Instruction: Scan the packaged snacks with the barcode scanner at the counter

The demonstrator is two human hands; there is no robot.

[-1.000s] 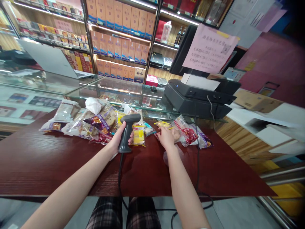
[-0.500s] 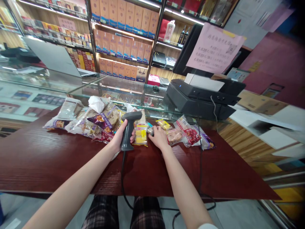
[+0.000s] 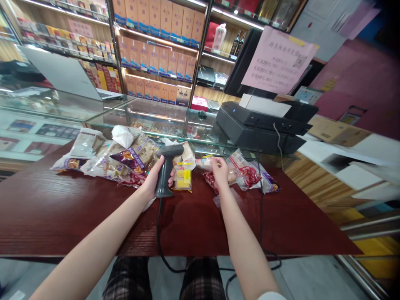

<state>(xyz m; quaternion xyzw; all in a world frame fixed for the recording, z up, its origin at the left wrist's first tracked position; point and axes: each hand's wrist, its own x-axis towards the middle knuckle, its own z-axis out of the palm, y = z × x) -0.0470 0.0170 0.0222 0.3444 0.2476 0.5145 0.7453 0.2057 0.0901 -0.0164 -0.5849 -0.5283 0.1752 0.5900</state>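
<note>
My left hand (image 3: 155,179) is wrapped round the grip of a dark barcode scanner (image 3: 165,171), held upright over the dark red table (image 3: 62,208); its cable runs down off the near edge. Just right of the scanner lies a small yellow snack packet (image 3: 183,177). My right hand (image 3: 220,173) is closed on a small snack packet (image 3: 204,162) lifted a little above the table. Beyond that hand lie red and purple snack bags (image 3: 250,173).
A heap of snack bags (image 3: 118,156) lies at the table's back left. A glass display counter (image 3: 156,118) runs behind, with a black printer (image 3: 262,125) on its right and a laptop (image 3: 62,77) at left. Shelves of orange boxes (image 3: 156,37) fill the back wall.
My right hand has picked a small packet off the table and raised it to the right of the scanner. The left hand keeps the scanner in much the same place.
</note>
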